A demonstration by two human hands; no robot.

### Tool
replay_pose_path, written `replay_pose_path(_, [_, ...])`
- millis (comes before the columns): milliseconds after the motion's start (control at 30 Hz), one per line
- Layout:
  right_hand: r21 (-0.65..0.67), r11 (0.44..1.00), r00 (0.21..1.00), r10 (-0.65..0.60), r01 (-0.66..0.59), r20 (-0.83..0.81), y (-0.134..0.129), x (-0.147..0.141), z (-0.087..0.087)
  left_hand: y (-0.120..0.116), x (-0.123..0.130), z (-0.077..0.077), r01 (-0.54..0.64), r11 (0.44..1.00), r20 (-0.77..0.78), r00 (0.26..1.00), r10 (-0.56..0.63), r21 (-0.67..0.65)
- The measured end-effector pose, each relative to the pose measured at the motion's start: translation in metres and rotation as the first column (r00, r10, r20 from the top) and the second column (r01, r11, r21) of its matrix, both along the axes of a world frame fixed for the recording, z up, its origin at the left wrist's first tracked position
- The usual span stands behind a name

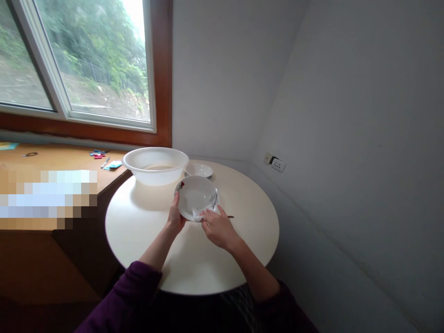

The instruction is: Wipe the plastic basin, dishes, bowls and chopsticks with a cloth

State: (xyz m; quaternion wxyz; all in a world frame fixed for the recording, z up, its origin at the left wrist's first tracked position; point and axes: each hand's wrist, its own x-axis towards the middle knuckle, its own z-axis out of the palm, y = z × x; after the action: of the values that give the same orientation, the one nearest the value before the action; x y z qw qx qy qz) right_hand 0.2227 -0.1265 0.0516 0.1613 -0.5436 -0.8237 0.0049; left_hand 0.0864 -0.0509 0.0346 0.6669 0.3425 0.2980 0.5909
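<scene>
My left hand (pixel 176 215) grips the left rim of a white plate (pixel 196 196), thumb on the inner side. The plate is tilted toward me above the round table and bears a red flower and a dark branch pattern. Pressed to its lower right rim, my right hand (pixel 218 227) holds a white tissue (pixel 197 214), closed fingers over it. Behind the plate, another white dish (pixel 199 171) rests on the table. A thin brown stick-like end (pixel 231 216) shows just past my right hand; the rest of it is hidden.
A large translucent white basin (pixel 156 166) stands at the back left of the round white table (pixel 145 259). Left of it, a wooden desk (pixel 74 157) carries small coloured pieces, a pen and a dark ring. The wall with a socket (pixel 278 164) borders the right.
</scene>
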Motion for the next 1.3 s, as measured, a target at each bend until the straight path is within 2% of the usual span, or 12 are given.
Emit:
replay_pose_path(167, [0.071, 0.997, 0.998, 0.005, -0.009, 0.055, -0.007, 0.001, -0.01, 0.004, 0.0, -0.003, 0.015, 0.999, 0.007, 1.0, -0.015, -0.038])
replay_pose_path(333, [0.21, 0.978, 1.0, 0.018, -0.013, -0.024, 0.008, -0.022, -0.024, 0.005, 0.002, -0.004, -0.005, 0.997, 0.132, 0.991, 0.015, -0.074])
replay_pose_path(433, [0.252, 0.967, 0.998, 0.048, -0.04, -0.028, 0.019, -0.026, -0.036, 0.005, 0.002, -0.004, -0.021, 0.996, 0.169, 0.985, 0.036, -0.09])
replay_pose_path(500, [0.291, 0.954, 0.997, 0.075, -0.074, 0.009, 0.025, -0.016, -0.043, 0.007, 0.001, -0.005, -0.017, 0.996, 0.163, 0.986, 0.031, -0.089])
replay_pose_path(600, [0.347, 0.923, 0.985, 0.133, -0.164, 0.11, 0.03, 0.014, -0.048, 0.009, -0.003, -0.005, 0.022, 0.997, 0.158, 0.987, -0.011, -0.071])
replay_pose_path(700, [0.39, 0.896, 0.973, 0.158, -0.212, 0.167, 0.031, 0.044, -0.048, 0.008, -0.006, -0.004, 0.156, 0.987, 0.154, 0.977, -0.147, -0.044])
replay_pose_path(800, [0.432, 0.885, 0.982, 0.122, -0.173, 0.144, 0.029, 0.049, -0.046, 0.004, 0.0, -0.004, 0.245, 0.967, 0.127, 0.964, -0.235, -0.071])
replay_pose_path(967, [0.452, 0.892, 1.0, -0.022, 0.018, 0.004, 0.03, 0.004, -0.046, 0.001, 0.022, -0.012, 0.041, 0.993, 0.046, 0.998, -0.036, -0.114])
replay_pose_path(1067, [0.466, 0.885, 1.0, 0.012, -0.018, 0.015, 0.032, -0.011, -0.046, 0.006, 0.017, -0.014, -0.034, 0.987, 0.015, 0.999, 0.036, -0.155])
replay_pose_path(1133, [0.478, 0.87, 0.993, 0.106, -0.121, 0.059, 0.033, -0.001, -0.046, 0.009, 0.006, -0.01, -0.051, 0.979, -0.011, 0.999, 0.05, -0.195])
replay_pose_path(1200, [0.483, 0.849, 0.976, 0.201, -0.214, 0.08, 0.034, 0.021, -0.045, 0.01, -0.003, -0.005, -0.03, 0.974, -0.031, 0.999, 0.023, -0.224])
replay_pose_path(1300, [0.47, 0.844, 0.962, 0.271, -0.258, 0.041, 0.037, 0.05, -0.04, 0.007, -0.002, -0.002, 0.022, 0.98, 0.001, 1.0, -0.022, -0.2])
